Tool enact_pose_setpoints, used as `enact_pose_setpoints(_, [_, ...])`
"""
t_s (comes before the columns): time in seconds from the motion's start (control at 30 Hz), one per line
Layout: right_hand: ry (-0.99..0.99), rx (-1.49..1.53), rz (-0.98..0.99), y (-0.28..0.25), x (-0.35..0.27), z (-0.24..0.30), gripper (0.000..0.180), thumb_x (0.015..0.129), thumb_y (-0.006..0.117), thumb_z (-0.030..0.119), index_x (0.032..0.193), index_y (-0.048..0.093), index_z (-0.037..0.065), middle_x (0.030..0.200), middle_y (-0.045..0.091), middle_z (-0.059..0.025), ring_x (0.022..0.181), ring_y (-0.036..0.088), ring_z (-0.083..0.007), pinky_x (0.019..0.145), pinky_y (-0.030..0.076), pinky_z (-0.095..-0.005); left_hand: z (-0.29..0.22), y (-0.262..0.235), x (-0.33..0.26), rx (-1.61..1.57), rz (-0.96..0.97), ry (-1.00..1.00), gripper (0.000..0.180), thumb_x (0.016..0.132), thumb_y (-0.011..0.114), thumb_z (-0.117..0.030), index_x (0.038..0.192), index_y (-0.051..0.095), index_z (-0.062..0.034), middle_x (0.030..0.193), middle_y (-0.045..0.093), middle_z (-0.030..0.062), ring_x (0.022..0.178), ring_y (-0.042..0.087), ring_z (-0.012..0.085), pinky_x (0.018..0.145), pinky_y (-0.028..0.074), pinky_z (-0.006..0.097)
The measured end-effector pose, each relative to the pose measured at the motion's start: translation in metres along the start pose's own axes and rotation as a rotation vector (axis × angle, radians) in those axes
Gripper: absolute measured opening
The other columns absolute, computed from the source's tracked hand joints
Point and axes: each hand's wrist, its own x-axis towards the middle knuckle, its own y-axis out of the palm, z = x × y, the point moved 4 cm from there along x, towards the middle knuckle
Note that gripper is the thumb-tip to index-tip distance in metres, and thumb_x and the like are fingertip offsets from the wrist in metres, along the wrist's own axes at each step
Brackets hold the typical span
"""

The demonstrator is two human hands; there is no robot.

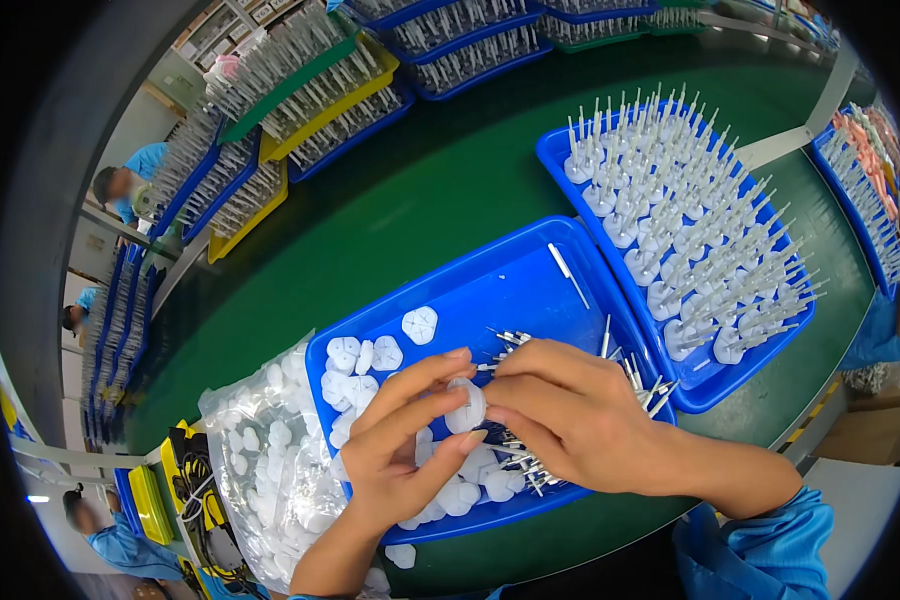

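Over the near blue tray [435, 285], my left hand [395, 440] pinches a white round plastic piece [464, 406] between thumb and fingers. Close against its right side, my right hand [570, 415] has its fingertips pressed together; whatever they grip is hidden. Loose white lobed plastic pieces [345, 390] lie in the left part of this tray. Thin white and metal rods [510, 465] are heaped beneath and beside my right hand, partly covered by it. One white rod [568, 272] lies apart near the tray's far right corner.
At the right, another blue tray [685, 400] holds many upright rods on white bases. A clear plastic bag [270, 450] of white pieces sits at the left. Stacked trays [310, 110] line the far side of the green table [440, 150]. Other people work beyond the left edge.
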Motion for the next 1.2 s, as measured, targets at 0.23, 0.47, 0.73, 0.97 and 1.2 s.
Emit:
enact_pose_setpoints(0.23, [0.322,-0.465,0.179,-0.012,0.013,-0.047,0.025,0.074,0.07,-0.001,0.097,0.064,-0.007,0.097,0.062,-0.0242,0.086,0.063,-0.0394,0.077,0.053,-0.0455,0.02,-0.022,-0.012,-0.173,-0.347,-0.305,0.039,0.1,0.063,-0.028,0.12,0.06,0.0052,0.122,0.064,0.0225,0.085,0.07,0.026,0.077,0.059,0.038])
enact_pose_setpoints(0.47, [0.192,-0.721,0.372,0.001,0.007,-0.056,0.024,0.073,0.066,-0.001,0.095,0.064,-0.009,0.092,0.062,-0.0237,0.088,0.064,-0.0364,0.075,0.054,-0.0426,0.017,-0.012,0.002,-0.089,-0.246,-0.509,0.027,0.1,0.062,-0.017,0.113,0.068,0.0058,0.127,0.064,0.0206,0.091,0.069,0.0211,0.078,0.059,0.032])
enact_pose_setpoints(0.73, [0.207,-0.116,0.117,-0.017,0.02,-0.025,0.016,0.088,0.061,-0.002,0.104,0.06,-0.004,0.092,0.06,-0.0205,0.082,0.063,-0.0402,0.073,0.052,-0.0442,0.026,-0.013,-0.006,-0.448,-0.194,-0.657,0.015,0.097,0.062,-0.001,0.109,0.065,0.0056,0.136,0.056,0.0258,0.112,0.065,0.0256,0.091,0.058,0.041])
enact_pose_setpoints(0.97, [0.244,0.138,0.205,-0.008,0.009,-0.005,0.013,0.091,0.06,-0.002,0.104,0.058,-0.004,0.098,0.054,-0.018,0.082,0.061,-0.0386,0.073,0.05,-0.0446,0.023,-0.008,-0.008,-0.702,-0.178,-0.646,0.014,0.095,0.065,-0.006,0.107,0.063,0.0001,0.136,0.055,0.029,0.115,0.064,0.0288,0.094,0.057,0.048])
enact_pose_setpoints(1.2, [0.258,0.088,0.138,-0.011,0.009,-0.006,0.009,0.092,0.061,0.003,0.097,0.059,-0.003,0.086,0.058,-0.0201,0.076,0.061,-0.0408,0.066,0.049,-0.0469,0.023,-0.007,-0.008,-0.753,-0.167,-0.634,0.019,0.093,0.066,-0.003,0.112,0.063,0.0006,0.135,0.056,0.028,0.115,0.064,0.0294,0.095,0.056,0.047])
